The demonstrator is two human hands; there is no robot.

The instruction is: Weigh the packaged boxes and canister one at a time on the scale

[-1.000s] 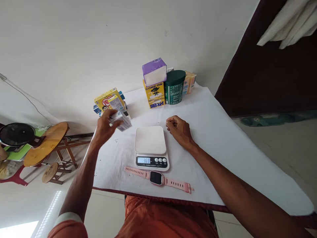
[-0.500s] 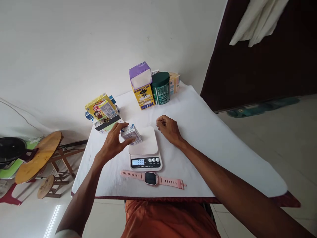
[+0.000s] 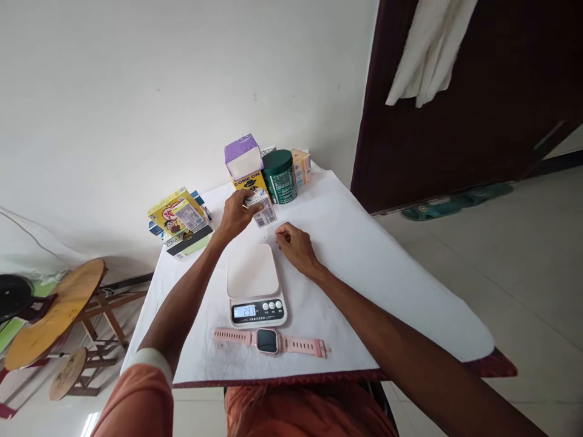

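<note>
The left hand [image 3: 235, 212] gripped a small printed carton [image 3: 265, 211] before a yellow "COME ON" box [image 3: 248, 181], beyond a white digital kitchen scale [image 3: 252, 273], while the right hand [image 3: 296, 247] lay loosely curled nearby.

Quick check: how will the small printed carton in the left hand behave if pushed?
The small printed carton is probably stiff: its edges look straight in the left hand. It seems light, as thumb and fingers of one hand hold it. Its flat faces suggest sliding on the white tablecloth rather than rolling.
</note>
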